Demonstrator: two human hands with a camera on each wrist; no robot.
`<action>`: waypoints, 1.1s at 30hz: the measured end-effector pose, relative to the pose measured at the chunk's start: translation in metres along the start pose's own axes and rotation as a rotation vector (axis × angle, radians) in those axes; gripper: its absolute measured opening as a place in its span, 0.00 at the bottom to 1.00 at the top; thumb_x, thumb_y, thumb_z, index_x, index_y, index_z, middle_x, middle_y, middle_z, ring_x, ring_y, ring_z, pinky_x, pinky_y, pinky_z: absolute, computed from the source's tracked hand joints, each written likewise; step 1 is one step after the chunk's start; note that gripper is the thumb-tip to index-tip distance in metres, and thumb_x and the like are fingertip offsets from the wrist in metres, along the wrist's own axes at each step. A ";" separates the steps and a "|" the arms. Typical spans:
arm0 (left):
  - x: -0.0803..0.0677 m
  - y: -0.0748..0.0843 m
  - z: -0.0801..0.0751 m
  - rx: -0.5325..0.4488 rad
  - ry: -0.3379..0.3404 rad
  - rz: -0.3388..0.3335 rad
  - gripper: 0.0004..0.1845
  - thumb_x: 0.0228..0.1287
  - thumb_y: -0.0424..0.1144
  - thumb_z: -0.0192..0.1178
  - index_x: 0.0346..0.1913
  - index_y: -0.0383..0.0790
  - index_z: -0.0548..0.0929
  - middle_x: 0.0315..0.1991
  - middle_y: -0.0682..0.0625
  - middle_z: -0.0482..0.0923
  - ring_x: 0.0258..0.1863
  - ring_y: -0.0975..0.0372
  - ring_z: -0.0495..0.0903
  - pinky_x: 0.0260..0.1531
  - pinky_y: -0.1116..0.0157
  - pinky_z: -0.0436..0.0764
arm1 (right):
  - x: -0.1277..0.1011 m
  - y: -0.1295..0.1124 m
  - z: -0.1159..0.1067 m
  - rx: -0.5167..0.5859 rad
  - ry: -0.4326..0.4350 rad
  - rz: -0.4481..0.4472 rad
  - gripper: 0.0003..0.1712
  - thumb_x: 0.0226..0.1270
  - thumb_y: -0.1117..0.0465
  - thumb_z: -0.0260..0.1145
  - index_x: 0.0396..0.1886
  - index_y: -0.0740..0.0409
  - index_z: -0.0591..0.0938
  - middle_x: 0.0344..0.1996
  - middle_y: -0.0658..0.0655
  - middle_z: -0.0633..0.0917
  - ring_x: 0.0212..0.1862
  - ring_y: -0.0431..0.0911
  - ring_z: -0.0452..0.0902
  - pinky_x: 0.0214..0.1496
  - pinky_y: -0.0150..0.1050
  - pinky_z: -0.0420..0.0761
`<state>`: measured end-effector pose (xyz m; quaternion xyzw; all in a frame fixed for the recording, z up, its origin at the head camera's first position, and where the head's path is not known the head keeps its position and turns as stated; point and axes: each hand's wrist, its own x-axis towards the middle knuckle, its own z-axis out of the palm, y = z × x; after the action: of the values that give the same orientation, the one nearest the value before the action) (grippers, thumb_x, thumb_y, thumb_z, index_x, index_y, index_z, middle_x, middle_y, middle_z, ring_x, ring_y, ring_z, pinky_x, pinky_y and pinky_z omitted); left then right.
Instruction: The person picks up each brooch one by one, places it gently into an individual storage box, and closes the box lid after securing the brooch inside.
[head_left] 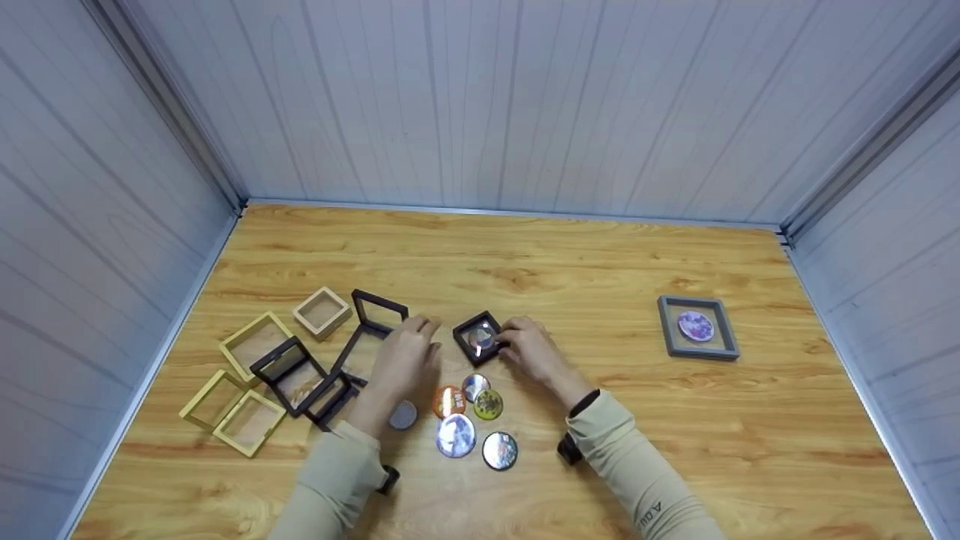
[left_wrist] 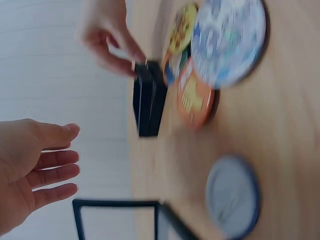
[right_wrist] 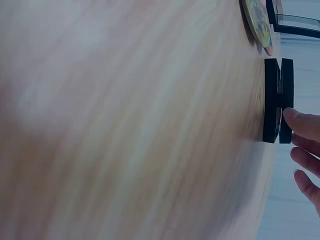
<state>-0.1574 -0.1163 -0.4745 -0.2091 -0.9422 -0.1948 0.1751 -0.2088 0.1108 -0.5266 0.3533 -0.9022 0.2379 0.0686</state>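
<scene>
bright even light, soft shadows; both wrist views heavily blurred.

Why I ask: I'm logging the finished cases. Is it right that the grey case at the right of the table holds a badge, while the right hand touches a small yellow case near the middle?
Not quite. The case that the right hand touches is black, not yellow, as the head view shows. The grey case at the right does hold a badge.
</scene>
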 end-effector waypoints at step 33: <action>0.035 -0.087 -0.040 0.311 -0.329 -0.022 0.07 0.52 0.19 0.52 0.29 0.29 0.79 0.28 0.38 0.75 0.28 0.48 0.77 0.26 0.55 0.77 | -0.014 0.012 -0.003 -0.015 0.084 -0.049 0.05 0.47 0.67 0.69 0.27 0.61 0.85 0.27 0.53 0.78 0.34 0.46 0.72 0.39 0.39 0.73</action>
<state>-0.2174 -0.1948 -0.4511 -0.1982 -0.9790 -0.0123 0.0471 -0.2064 0.1283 -0.5327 0.3644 -0.8914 0.2439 0.1149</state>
